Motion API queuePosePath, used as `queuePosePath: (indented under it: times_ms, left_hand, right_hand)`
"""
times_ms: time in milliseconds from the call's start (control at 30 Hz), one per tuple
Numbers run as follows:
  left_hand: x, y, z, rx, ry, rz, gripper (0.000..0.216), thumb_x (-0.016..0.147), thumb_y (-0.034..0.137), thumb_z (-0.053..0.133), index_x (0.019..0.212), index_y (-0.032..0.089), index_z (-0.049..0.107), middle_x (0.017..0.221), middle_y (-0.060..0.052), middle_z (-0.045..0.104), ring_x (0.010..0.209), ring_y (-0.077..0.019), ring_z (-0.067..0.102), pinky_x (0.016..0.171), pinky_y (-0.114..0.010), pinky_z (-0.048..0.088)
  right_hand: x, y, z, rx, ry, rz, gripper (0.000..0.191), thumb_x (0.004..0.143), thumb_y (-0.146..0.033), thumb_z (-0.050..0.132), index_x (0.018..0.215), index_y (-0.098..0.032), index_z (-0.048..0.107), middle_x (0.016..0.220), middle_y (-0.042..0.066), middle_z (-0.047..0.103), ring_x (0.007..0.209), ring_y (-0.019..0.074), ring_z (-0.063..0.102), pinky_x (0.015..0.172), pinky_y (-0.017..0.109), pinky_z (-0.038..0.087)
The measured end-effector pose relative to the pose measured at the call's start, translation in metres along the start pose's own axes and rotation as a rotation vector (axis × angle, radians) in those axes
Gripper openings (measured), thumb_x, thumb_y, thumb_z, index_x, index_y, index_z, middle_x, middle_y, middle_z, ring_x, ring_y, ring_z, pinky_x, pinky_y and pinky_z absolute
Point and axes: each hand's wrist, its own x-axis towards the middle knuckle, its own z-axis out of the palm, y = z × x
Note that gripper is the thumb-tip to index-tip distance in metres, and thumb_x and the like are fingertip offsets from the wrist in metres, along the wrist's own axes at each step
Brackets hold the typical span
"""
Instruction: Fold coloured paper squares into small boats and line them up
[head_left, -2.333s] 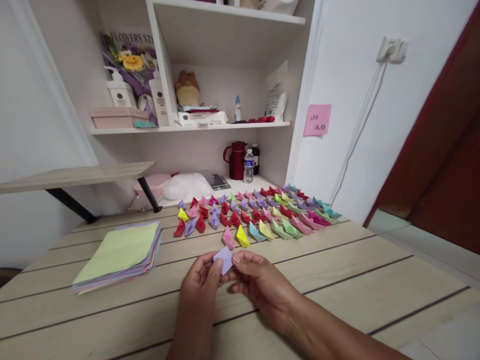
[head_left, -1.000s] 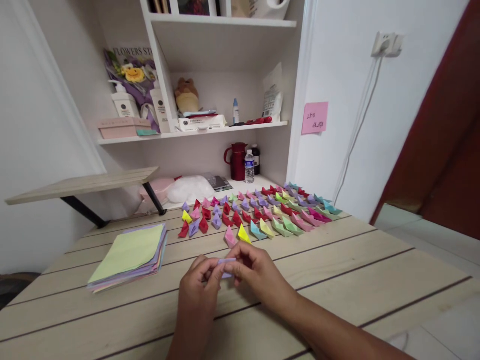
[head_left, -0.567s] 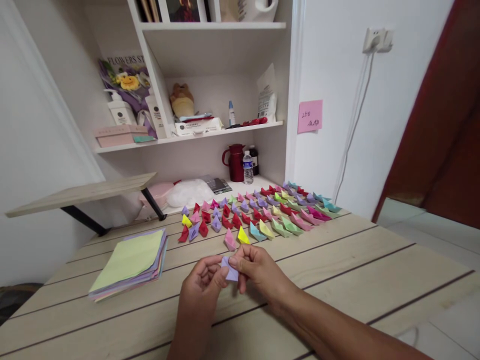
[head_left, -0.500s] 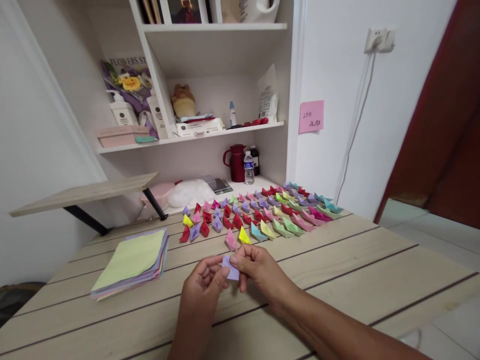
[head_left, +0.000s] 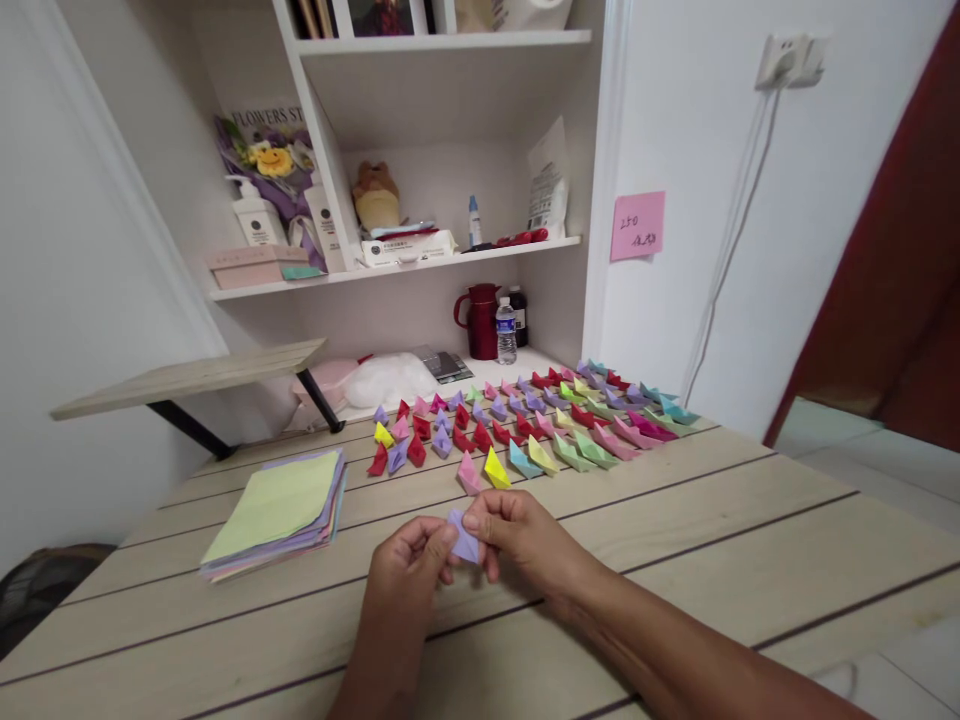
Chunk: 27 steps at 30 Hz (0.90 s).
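A small folded piece of purple paper [head_left: 466, 540] is held above the table between my two hands. My left hand [head_left: 416, 553] pinches its left edge with thumb and fingers. From the other side, my right hand [head_left: 513, 530] grips the paper's upper right part, thumb on top. Just beyond my hands stand several rows of folded paper boats in many colours, the nearest being a pink paper boat [head_left: 469, 474] and a yellow paper boat [head_left: 496, 469]. The fingertips behind the purple paper are partly hidden.
To the left lies a stack of coloured paper sheets [head_left: 277, 505], yellow-green on top. Behind it, a raised wooden shelf [head_left: 202, 375] stands on black legs. A red jug [head_left: 482, 322] and a water bottle [head_left: 506, 332] are at the back. A pink note [head_left: 637, 226] sticks to the wall.
The purple paper has turned slightly in my fingers and now shows a more pointed, diamond-like outline. Both hands keep their pinch. The whole view has shifted a little.
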Motion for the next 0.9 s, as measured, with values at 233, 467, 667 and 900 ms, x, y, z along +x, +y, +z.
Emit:
queuePosePath:
  times_ms: [233,467,667,900]
  left_hand:
    - [0.008,-0.005,0.004,-0.001,0.027,-0.022,0.034,0.061,0.05,0.072,0.063,0.016,0.067,0.051,0.002,0.058,0.048,-0.0105,0.045,0.053,-0.024,0.036]
    - [0.002,-0.003,-0.001,0.019,0.148,-0.009,0.03,0.064,0.046,0.072,0.065,0.016,0.07,0.05,0.004,0.054,0.051,-0.01,0.043,0.053,-0.022,0.034]
    - [-0.002,-0.001,0.004,0.03,0.181,0.033,0.022,0.062,0.039,0.072,0.063,0.017,0.069,0.057,0.0,0.063,0.056,-0.0127,0.05,0.055,-0.024,0.038]
    - [-0.006,-0.003,0.0,-0.046,0.232,0.064,0.033,0.074,0.052,0.065,0.078,0.019,0.07,0.056,0.004,0.057,0.052,-0.0118,0.049,0.053,-0.024,0.038]
  right_hand:
    - [0.002,0.007,-0.001,-0.061,0.036,-0.037,0.042,0.072,-0.056,0.074,0.064,-0.018,0.057,0.051,-0.004,0.059,0.04,0.0091,0.048,0.043,0.021,0.034]
    - [0.002,0.008,-0.006,-0.188,0.07,-0.092,0.011,0.068,-0.025,0.077,0.064,-0.017,0.07,0.061,-0.002,0.06,0.063,0.0135,0.052,0.063,0.026,0.037]
    - [0.001,0.013,-0.003,-0.141,0.022,-0.016,0.014,0.06,-0.017,0.083,0.06,-0.017,0.069,0.062,-0.004,0.058,0.064,0.0129,0.05,0.063,0.025,0.036]
    - [0.002,0.01,-0.004,0.109,-0.083,0.171,0.04,0.063,-0.048,0.086,0.068,-0.013,0.067,0.059,-0.001,0.061,0.047,0.0081,0.05,0.051,0.023,0.041]
